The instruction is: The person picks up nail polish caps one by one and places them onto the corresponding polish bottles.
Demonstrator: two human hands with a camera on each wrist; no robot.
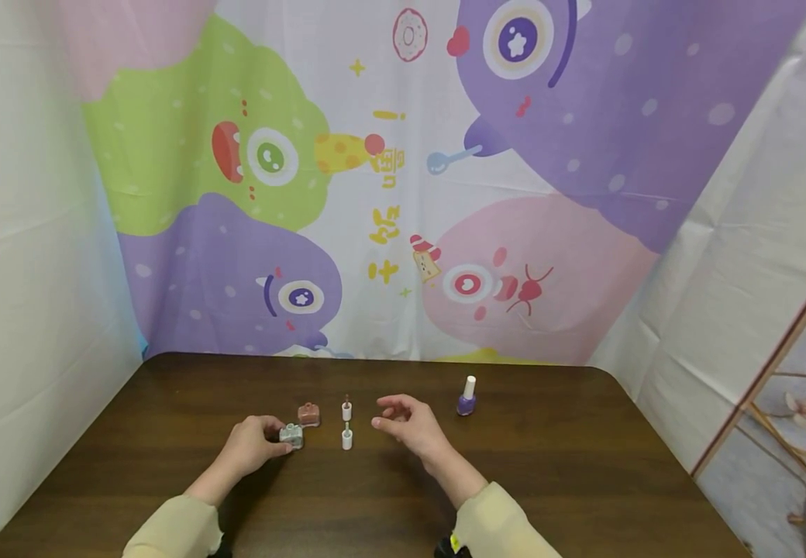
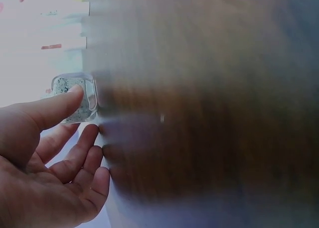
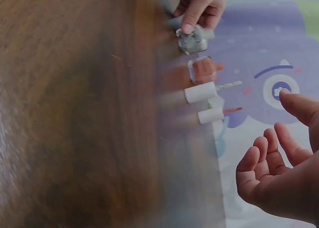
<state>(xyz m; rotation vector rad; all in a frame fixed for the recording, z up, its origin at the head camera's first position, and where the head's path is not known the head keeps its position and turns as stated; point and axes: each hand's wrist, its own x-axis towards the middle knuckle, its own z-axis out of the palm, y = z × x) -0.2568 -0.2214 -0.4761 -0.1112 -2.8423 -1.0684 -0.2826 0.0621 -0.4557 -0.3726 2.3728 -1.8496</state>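
My left hand pinches a squat bottle of silver glitter nail polish between thumb and fingers; the bottle has no cap on. In the left wrist view the thumb lies across the glitter bottle. Just behind it sits an uncapped reddish-brown nail polish bottle. Two white caps stand brush upward to the right: one with a glittery brush, the other with a reddish-brown brush. My right hand hovers right of the caps, fingers loosely bent, nothing between them.
A purple nail polish bottle with its white cap on stands upright at the right. All of it is on a dark wooden table. A cartoon-printed curtain hangs behind the table's far edge.
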